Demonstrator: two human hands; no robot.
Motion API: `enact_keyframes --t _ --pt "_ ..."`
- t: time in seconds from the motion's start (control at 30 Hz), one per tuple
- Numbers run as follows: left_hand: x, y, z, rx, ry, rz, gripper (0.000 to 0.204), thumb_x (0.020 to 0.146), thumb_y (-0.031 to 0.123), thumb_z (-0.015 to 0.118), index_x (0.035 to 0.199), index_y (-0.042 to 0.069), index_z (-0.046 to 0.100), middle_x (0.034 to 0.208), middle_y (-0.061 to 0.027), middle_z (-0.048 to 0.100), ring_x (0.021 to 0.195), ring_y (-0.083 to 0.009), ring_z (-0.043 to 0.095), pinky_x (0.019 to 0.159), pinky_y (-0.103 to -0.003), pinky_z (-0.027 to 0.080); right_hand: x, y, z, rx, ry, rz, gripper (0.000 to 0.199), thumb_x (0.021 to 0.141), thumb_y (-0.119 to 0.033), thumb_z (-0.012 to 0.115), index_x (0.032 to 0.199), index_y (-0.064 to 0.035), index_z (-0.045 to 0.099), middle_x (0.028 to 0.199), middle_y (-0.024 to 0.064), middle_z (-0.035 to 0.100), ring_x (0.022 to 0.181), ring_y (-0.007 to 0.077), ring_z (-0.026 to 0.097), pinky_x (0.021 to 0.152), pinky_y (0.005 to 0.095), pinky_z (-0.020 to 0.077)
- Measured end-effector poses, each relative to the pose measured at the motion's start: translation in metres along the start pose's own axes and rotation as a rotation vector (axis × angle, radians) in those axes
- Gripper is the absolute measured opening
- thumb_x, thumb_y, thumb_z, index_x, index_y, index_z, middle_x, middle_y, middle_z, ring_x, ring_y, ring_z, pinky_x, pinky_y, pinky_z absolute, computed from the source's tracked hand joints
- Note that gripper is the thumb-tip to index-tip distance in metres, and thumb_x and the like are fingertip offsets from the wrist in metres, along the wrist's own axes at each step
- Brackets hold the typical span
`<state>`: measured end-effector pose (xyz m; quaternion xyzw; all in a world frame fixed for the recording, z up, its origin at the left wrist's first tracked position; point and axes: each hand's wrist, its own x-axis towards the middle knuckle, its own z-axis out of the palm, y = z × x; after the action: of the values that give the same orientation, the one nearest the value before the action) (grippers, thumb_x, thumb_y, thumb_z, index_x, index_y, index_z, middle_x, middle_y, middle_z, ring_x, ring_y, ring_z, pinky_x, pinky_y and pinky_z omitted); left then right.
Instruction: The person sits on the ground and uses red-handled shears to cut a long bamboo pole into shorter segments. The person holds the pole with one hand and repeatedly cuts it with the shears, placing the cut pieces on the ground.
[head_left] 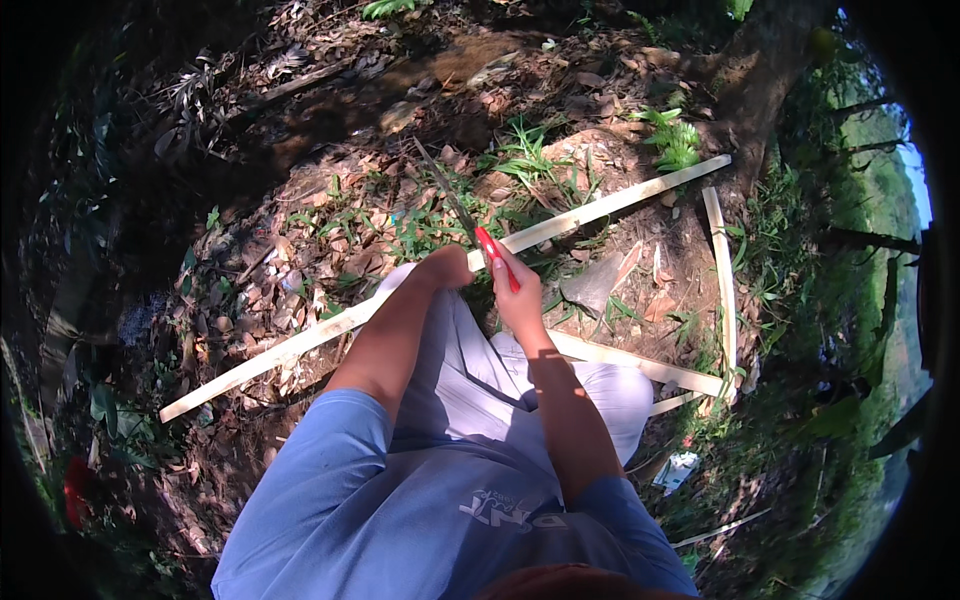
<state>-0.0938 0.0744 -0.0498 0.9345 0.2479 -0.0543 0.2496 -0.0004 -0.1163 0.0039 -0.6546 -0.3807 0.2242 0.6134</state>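
Observation:
A long pale wooden strip (pixel 600 208) lies slantwise across my lap, its left end low and its right end far out. My left hand (pixel 447 268) is closed around it near the middle, just left of the tool. In my right hand (pixel 516 293) is the red handle of a pruning saw (pixel 455 200). The narrow dark blade points away and to the left, crossing the strip beside my left hand. The blade's teeth are too small to make out, and most of my left fingers are hidden.
Another wooden strip (pixel 640 362) runs from under my right leg to the right, meeting an upright strip (pixel 722 280). Dry leaves and grass (pixel 530 155) cover the ground. A tree trunk (pixel 765 85) stands at the far right. A whitish packet (pixel 676 470) lies by my right side.

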Motion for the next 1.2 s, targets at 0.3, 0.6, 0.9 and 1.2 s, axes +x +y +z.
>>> enact_keyframes --t 0.3,0.6,0.9,1.2 --pt "0.009 -0.011 -0.012 -0.175 -0.085 -0.039 0.045 0.082 0.034 0.078 0.095 -0.010 0.077 0.084 -0.0267 0.076 0.080 -0.0405 0.077 0.077 -0.049 0.059 -0.072 -0.028 -0.059 0.069 -0.078 0.138 0.044 0.114 -0.022 0.056 0.152 -0.0003 0.062 0.082 -0.0029 0.062 0.067 0.0037 0.050 0.063 0.0243 0.0443" --pt "-0.005 0.010 -0.030 -0.427 -0.212 -0.192 0.030 0.081 0.027 0.082 0.077 -0.002 0.073 0.063 -0.0117 0.067 0.050 -0.0240 0.061 0.054 -0.042 0.048 -0.211 -0.083 -0.134 -0.089 0.043 0.259 0.025 0.112 -0.017 0.061 0.118 0.0036 0.072 0.068 -0.0036 0.056 0.060 0.0028 0.047 0.056 0.0229 0.0368" --pt "-0.038 0.053 -0.037 0.208 0.145 -0.234 0.043 0.084 0.042 0.076 0.104 0.004 0.081 0.099 -0.0185 0.080 0.092 -0.0349 0.080 0.083 -0.049 0.064 -0.204 -0.106 -0.117 -0.219 0.059 0.221 0.040 0.105 -0.016 0.069 0.141 0.0014 0.067 0.085 0.0081 0.074 0.071 0.0165 0.068 0.068 0.0314 0.0538" --pt "-0.042 0.061 -0.007 0.139 0.322 -0.373 0.026 0.085 0.028 0.074 0.099 0.007 0.081 0.097 -0.0159 0.081 0.090 -0.0342 0.080 0.082 -0.047 0.064 -0.138 -0.077 -0.071 -0.123 0.011 0.093 0.046 0.107 -0.013 0.067 0.152 -0.0008 0.062 0.100 0.0095 0.077 0.079 0.0088 0.066 0.075 0.0267 0.0542"
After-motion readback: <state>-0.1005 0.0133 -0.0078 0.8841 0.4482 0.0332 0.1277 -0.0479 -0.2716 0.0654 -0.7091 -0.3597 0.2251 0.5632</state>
